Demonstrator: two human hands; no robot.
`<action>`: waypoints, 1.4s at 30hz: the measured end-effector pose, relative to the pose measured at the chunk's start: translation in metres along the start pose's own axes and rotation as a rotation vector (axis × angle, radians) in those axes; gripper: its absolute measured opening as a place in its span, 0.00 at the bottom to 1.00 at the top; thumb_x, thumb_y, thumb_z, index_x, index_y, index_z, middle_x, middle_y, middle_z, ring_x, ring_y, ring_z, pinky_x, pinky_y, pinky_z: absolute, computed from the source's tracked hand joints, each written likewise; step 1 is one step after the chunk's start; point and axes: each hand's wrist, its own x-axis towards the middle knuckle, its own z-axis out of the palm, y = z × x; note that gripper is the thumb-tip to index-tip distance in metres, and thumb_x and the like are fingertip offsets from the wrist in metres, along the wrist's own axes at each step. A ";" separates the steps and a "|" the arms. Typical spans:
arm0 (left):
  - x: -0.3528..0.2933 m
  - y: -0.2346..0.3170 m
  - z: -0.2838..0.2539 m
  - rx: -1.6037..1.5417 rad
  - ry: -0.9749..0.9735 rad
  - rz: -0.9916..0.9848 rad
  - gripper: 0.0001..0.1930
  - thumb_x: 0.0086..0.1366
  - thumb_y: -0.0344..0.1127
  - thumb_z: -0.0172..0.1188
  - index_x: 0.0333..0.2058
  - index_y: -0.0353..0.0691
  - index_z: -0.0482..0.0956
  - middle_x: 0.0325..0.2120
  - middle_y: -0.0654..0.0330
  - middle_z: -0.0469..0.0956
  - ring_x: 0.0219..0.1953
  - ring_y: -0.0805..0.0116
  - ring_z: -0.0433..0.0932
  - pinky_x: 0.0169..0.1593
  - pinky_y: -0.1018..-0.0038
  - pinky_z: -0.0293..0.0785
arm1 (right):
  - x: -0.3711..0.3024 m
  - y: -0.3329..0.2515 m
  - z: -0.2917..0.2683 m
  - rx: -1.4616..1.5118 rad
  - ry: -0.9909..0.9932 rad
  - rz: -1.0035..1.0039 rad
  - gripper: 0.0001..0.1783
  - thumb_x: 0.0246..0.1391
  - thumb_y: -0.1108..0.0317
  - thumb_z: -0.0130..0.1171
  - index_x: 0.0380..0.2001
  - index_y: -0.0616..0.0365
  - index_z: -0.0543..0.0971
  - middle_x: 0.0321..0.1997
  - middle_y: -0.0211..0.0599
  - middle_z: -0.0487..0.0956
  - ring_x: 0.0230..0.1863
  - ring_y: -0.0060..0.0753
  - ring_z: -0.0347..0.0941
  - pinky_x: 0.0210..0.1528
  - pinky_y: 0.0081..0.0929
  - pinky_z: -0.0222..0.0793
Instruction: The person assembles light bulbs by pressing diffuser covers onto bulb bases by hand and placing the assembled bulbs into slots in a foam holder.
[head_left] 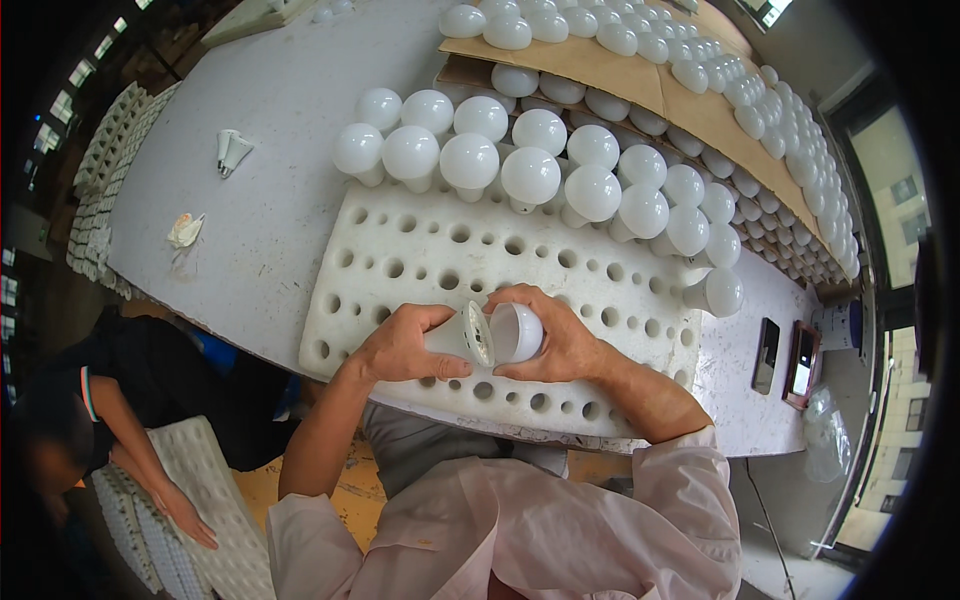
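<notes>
The left hand (405, 345) was clamped around a white bulb base (450, 340), and the right hand (560, 340) was clamped around a round cover (518, 332), both pieces above the near part of the holed foam tray (375, 290). The base lay on its side, its long axis running roughly left to right, the narrow end toward the left palm and the wide end with its pale disc facing right. The cover's dome pointed right, its rim turned left toward that disc; whether the two touched, I could not tell. The step in hand seemed to be bringing cover and base together, and the next move appeared to call for squaring the rims before pressing. Farther off, globe bulbs (470, 162) stood in rows along the tray's far side. Beyond these, more white domes covered a cardboard sheet (620, 75) on the surface (260, 90).
</notes>
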 end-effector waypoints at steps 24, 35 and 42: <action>-0.002 0.004 0.004 0.028 0.038 -0.030 0.25 0.47 0.36 0.74 0.41 0.29 0.77 0.28 0.61 0.80 0.29 0.79 0.76 0.32 0.80 0.72 | -0.001 0.000 0.002 -0.044 0.010 0.002 0.42 0.33 0.65 0.75 0.54 0.52 0.66 0.52 0.41 0.72 0.53 0.43 0.71 0.55 0.37 0.69; 0.000 -0.002 0.005 0.124 0.050 -0.005 0.22 0.46 0.35 0.74 0.38 0.30 0.79 0.26 0.60 0.80 0.23 0.80 0.74 0.26 0.79 0.70 | 0.002 -0.010 0.008 -0.150 -0.005 -0.007 0.46 0.31 0.64 0.75 0.56 0.54 0.64 0.50 0.43 0.70 0.49 0.48 0.71 0.52 0.40 0.69; 0.000 -0.004 0.008 0.233 0.084 0.013 0.25 0.43 0.39 0.75 0.38 0.30 0.79 0.26 0.58 0.80 0.27 0.76 0.75 0.30 0.77 0.72 | 0.004 -0.015 0.015 -0.253 -0.065 -0.010 0.45 0.33 0.63 0.74 0.57 0.60 0.63 0.48 0.47 0.70 0.49 0.49 0.71 0.50 0.38 0.71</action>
